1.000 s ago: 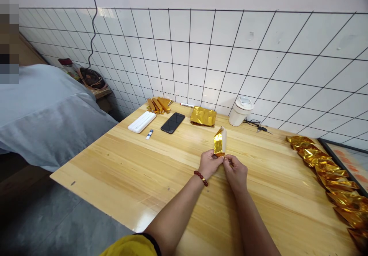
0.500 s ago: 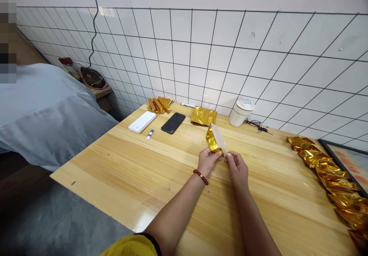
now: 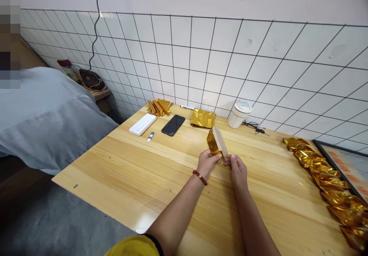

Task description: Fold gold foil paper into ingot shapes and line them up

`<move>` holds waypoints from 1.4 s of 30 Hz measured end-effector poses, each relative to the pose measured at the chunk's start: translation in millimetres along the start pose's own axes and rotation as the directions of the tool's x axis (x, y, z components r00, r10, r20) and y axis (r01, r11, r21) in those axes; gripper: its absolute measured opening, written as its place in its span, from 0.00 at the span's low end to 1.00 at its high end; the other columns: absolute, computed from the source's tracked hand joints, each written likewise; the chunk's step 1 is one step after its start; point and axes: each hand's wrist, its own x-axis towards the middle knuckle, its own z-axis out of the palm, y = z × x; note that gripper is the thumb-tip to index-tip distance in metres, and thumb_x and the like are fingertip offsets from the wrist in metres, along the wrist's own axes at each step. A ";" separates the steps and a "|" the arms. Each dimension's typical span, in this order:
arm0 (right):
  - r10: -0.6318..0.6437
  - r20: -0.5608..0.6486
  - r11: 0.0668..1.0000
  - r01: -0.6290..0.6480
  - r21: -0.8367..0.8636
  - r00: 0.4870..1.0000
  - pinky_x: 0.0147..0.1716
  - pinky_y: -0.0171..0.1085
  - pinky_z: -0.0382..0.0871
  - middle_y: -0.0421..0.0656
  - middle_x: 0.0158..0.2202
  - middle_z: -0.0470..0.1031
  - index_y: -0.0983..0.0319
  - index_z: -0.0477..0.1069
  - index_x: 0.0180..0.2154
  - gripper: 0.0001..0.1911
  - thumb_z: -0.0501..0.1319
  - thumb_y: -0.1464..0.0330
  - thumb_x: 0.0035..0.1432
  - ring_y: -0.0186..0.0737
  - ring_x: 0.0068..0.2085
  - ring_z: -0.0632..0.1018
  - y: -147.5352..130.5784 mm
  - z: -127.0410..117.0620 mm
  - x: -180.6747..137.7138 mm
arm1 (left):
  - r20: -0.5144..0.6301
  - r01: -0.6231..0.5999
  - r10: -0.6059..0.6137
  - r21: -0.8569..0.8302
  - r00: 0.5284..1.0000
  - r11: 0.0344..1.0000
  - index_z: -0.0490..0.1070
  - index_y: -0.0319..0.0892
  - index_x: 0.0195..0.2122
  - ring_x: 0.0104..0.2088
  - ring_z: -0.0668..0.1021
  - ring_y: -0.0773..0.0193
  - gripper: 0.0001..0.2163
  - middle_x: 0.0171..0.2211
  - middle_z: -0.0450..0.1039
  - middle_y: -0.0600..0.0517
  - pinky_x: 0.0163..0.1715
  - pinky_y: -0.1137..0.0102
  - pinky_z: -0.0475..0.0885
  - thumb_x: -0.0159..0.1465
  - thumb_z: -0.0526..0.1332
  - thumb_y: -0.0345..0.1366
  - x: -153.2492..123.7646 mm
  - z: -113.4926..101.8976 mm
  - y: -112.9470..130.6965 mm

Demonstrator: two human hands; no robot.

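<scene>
A folded piece of gold foil paper with a white back stands up above the wooden table, pinched at its lower end by both hands. My left hand, with a red bead bracelet on the wrist, grips its bottom left corner. My right hand pinches the bottom right edge. Both hands hover just above the table's middle.
A row of finished gold foil pieces runs along the table's right side beside a framed picture. At the back lie a flat gold sheet stack, gold strips, a phone, a white power bank, a white cup, keys.
The foil piece has tipped from upright to leaning left, its white back now facing right. My hands have shifted slightly; the view has dropped a little.
</scene>
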 end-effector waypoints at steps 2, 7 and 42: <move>0.003 0.031 0.999 -0.002 -0.033 1.000 0.34 0.40 0.71 0.41 0.25 0.75 0.59 0.74 0.30 0.22 0.61 0.47 0.57 0.41 0.29 0.75 0.3 1.2 -1.3 | 0.014 0.002 -0.002 -0.013 1.000 1.000 0.78 0.35 0.27 0.26 0.75 0.68 0.18 0.26 0.77 0.49 0.31 0.70 0.71 0.37 0.79 0.39 -0.7 0.0 -0.4; 0.020 0.117 1.000 -0.020 -0.001 0.993 0.36 0.41 0.72 0.42 0.30 0.79 0.60 0.74 0.34 0.20 0.66 0.50 0.52 0.41 0.31 0.78 8.8 1.7 -1.6 | 0.030 0.012 -0.011 -0.030 0.999 0.999 0.78 0.35 0.28 0.27 0.78 0.67 0.19 0.28 0.79 0.48 0.35 0.69 0.74 0.37 0.79 0.38 -0.2 -2.1 -1.5; 0.204 0.978 0.973 -0.101 -0.209 -0.052 0.45 0.39 0.75 0.48 0.43 0.82 0.59 0.78 0.52 0.32 0.69 0.48 0.50 0.46 0.42 0.83 -96.6 -60.4 -142.2 | -0.225 -0.112 0.023 -0.391 0.974 0.913 0.73 0.37 0.35 0.25 0.78 0.70 0.11 0.26 0.77 0.52 0.31 0.73 0.74 0.52 0.72 0.25 23.4 -44.4 26.1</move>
